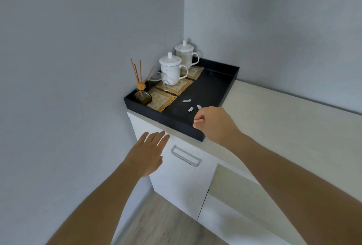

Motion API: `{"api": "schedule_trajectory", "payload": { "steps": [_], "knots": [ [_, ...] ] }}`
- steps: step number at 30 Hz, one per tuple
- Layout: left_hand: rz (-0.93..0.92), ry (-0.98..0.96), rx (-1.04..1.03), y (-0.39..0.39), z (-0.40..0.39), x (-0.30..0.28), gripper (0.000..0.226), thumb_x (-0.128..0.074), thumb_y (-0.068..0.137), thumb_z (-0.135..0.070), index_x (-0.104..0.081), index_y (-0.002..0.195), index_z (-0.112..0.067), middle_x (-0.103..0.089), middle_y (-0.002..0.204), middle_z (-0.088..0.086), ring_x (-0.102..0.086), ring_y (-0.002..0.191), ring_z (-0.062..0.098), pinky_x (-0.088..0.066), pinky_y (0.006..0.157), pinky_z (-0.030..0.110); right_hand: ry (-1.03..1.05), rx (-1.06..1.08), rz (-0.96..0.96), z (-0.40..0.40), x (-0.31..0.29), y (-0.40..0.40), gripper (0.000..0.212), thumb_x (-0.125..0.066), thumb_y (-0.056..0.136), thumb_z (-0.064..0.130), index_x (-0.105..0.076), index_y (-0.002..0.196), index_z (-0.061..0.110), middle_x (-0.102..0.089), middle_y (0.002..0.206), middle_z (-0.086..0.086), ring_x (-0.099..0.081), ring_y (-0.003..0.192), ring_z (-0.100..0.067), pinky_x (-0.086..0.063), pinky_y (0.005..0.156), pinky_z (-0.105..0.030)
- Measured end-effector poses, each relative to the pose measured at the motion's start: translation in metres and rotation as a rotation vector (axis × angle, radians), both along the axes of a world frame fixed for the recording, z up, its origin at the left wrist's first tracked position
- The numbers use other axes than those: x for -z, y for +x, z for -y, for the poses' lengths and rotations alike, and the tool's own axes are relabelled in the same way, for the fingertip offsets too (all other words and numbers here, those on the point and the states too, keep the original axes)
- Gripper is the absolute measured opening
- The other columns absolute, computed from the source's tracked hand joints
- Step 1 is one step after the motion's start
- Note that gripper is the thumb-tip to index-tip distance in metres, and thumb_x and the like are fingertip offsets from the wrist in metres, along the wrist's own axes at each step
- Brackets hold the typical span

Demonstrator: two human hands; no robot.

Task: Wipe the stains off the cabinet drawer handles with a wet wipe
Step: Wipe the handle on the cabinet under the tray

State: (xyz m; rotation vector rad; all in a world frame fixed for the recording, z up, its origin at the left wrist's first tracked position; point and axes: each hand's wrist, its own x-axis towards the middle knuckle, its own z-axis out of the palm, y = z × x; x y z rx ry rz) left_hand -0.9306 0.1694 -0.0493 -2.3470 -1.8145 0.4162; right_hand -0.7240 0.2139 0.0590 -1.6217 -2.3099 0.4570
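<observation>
A silver drawer handle (186,156) sits on the white cabinet drawer front (182,178); a small reddish stain shows near its lower right end. My left hand (149,152) lies flat with straight fingers against the drawer front, just left of the handle. My right hand (212,124) hovers over the near right corner of the black tray (176,122), fingers curled, pinching a small white piece that looks like a wet wipe (196,121). Three small twisted white pieces (190,109) lie on the tray just beyond that hand.
The tray holds two lidded white mugs (171,72), a reed diffuser bottle (142,96), a glass and gold lace coasters. The beige countertop (274,119) runs to the right. Grey walls close the corner on the left and behind. Wood floor lies below.
</observation>
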Motion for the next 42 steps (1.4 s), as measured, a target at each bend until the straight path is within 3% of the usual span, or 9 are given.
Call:
{"api": "schedule_trajectory", "payload": {
  "steps": [6,9,11,13,17,21,29,34,42],
  "knots": [
    [0.012,-0.004,0.105,-0.01,-0.019,0.025,0.079,-0.038,0.1,-0.044,0.021,0.149,-0.024,0.022,0.157,0.003,0.016,0.145,0.026,0.02,0.106,0.04,-0.074,0.095,-0.011,0.002,0.02,-0.011,0.015,-0.052,0.092,0.017,-0.066,0.094,0.01,-0.066,0.093,-0.004,-0.057,0.079,-0.015,-0.038,0.065,-0.021],
    [0.013,0.0,0.236,-0.031,-0.031,0.029,0.089,-0.044,0.098,-0.04,0.034,0.138,-0.026,0.022,0.157,0.004,0.015,0.145,0.027,0.023,0.105,0.041,-0.086,0.212,-0.09,0.009,0.027,-0.021,0.014,-0.054,0.092,0.018,-0.066,0.096,0.013,-0.066,0.094,-0.002,-0.058,0.083,-0.017,-0.046,0.069,-0.027],
    [0.022,0.082,0.424,-0.042,-0.038,0.026,0.096,-0.061,0.088,-0.042,0.012,0.147,-0.023,-0.002,0.16,0.01,-0.009,0.146,0.03,0.005,0.113,0.046,-0.096,0.305,-0.125,0.016,0.032,-0.028,0.013,-0.054,0.09,0.017,-0.066,0.095,0.014,-0.065,0.094,-0.002,-0.059,0.084,-0.019,-0.051,0.074,-0.032],
    [0.035,0.177,0.551,-0.047,-0.044,0.024,0.093,-0.081,0.068,-0.037,-0.033,0.146,-0.016,-0.039,0.148,0.014,-0.042,0.133,0.031,-0.027,0.11,0.049,-0.105,0.393,-0.143,0.025,0.039,-0.037,0.015,-0.053,0.09,0.016,-0.066,0.095,0.015,-0.065,0.094,-0.002,-0.059,0.083,-0.021,-0.052,0.075,-0.034],
    [-0.004,0.234,0.684,-0.059,-0.059,0.035,0.086,-0.059,0.087,-0.025,-0.002,0.15,-0.011,-0.015,0.157,0.015,-0.018,0.144,0.031,-0.008,0.116,0.048,-0.131,0.541,-0.197,0.04,0.053,-0.053,0.013,-0.057,0.091,0.02,-0.066,0.099,0.016,-0.064,0.094,0.0,-0.06,0.083,-0.02,-0.051,0.074,-0.032],
    [0.049,0.323,0.848,-0.056,-0.069,0.041,0.076,-0.071,0.073,-0.019,-0.042,0.142,-0.005,-0.038,0.149,0.016,-0.039,0.135,0.031,-0.03,0.109,0.049,-0.144,0.64,-0.22,0.054,0.069,-0.062,0.016,-0.06,0.091,0.022,-0.067,0.104,0.016,-0.065,0.1,-0.003,-0.059,0.091,-0.02,-0.05,0.078,-0.031],
    [0.073,0.583,1.092,-0.063,-0.112,0.074,0.065,-0.046,0.092,-0.019,-0.018,0.149,-0.002,-0.02,0.155,0.014,-0.023,0.142,0.031,-0.023,0.113,0.05,-0.047,0.751,-0.285,0.059,0.114,-0.069,0.018,-0.058,0.092,0.025,-0.067,0.106,0.017,-0.066,0.106,-0.001,-0.059,0.089,-0.016,-0.047,0.078,-0.024],
    [0.031,0.833,1.131,-0.063,-0.133,0.102,0.066,-0.034,0.098,-0.033,-0.011,0.152,-0.004,0.001,0.159,0.014,-0.016,0.144,0.028,-0.013,0.116,0.048,0.211,0.903,-0.451,0.075,0.146,-0.071,0.013,-0.06,0.092,0.02,-0.068,0.102,0.016,-0.061,0.093,0.005,-0.056,0.08,-0.007,-0.039,0.071,-0.003],
    [0.17,1.07,1.176,-0.049,-0.149,0.118,0.075,-0.047,0.092,-0.04,-0.019,0.15,-0.001,-0.025,0.15,0.013,-0.032,0.133,0.026,-0.021,0.109,0.048,0.297,1.115,-0.7,0.095,0.183,-0.077,0.011,-0.063,0.09,0.019,-0.069,0.099,0.02,-0.057,0.09,0.012,-0.055,0.077,0.013,-0.035,0.068,0.007]
  ]
}}
